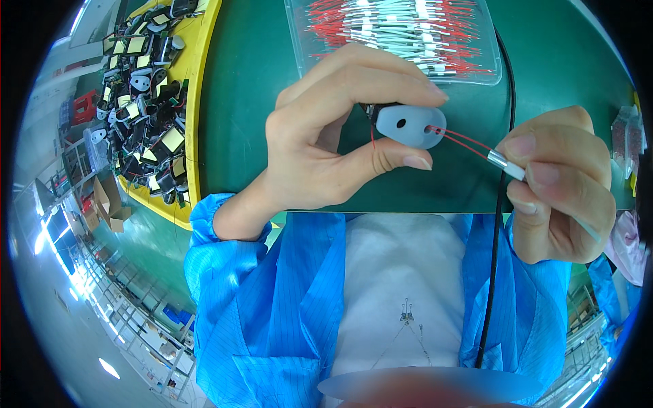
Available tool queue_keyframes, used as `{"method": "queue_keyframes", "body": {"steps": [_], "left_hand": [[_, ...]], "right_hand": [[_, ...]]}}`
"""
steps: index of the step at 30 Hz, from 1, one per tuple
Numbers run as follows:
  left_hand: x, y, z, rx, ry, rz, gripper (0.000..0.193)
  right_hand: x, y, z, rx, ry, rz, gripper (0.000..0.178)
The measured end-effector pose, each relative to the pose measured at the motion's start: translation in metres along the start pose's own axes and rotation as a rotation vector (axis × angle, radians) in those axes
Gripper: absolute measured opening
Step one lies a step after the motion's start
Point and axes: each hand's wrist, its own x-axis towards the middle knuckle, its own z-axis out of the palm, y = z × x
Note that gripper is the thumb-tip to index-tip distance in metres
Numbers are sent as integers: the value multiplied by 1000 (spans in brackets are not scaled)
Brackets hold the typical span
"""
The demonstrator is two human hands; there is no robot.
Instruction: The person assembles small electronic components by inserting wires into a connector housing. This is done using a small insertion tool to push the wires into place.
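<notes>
Between the thumb and fingers of my left hand (333,129) is a small grey oval plastic housing (411,126) with a dark hole and a smaller hole at its right end. Thin red wires (464,138) run out of that smaller hole to the right. My right hand (564,183) pinches a connector with a silver metal sleeve and white end (507,165), to which the red wires lead. A pale strand shows below the fingers of my right hand. Dark parts and another red wire sit behind the housing, partly hidden by my left hand.
A clear plastic box (500,64) of red and white wire leads (398,30) stands at the back of the green table (238,88). On the left, a yellow tray (197,109) holds a heap of similar housings and dark parts (139,102). A black cable (507,88) crosses the table on the right.
</notes>
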Motion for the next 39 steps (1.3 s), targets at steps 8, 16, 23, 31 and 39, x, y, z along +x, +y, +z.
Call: {"method": "queue_keyframes", "body": {"steps": [8, 16, 23, 31, 39], "left_hand": [[-1, 1, 0, -9, 3, -42, 46], [-2, 1, -1, 27, 0, -29, 45], [-1, 1, 1, 17, 8, -44, 46], [-2, 0, 1, 8, 20, -55, 47], [-2, 4, 0, 20, 32, -93, 48]], "right_hand": [[0, -1, -3, 0, -35, -9, 24], [0, 0, -2, 127, -18, 111, 21], [1, -5, 2, 97, 22, 147, 20], [5, -9, -6, -107, -121, 61, 23], [6, -11, -4, -163, -122, 14, 27]]}}
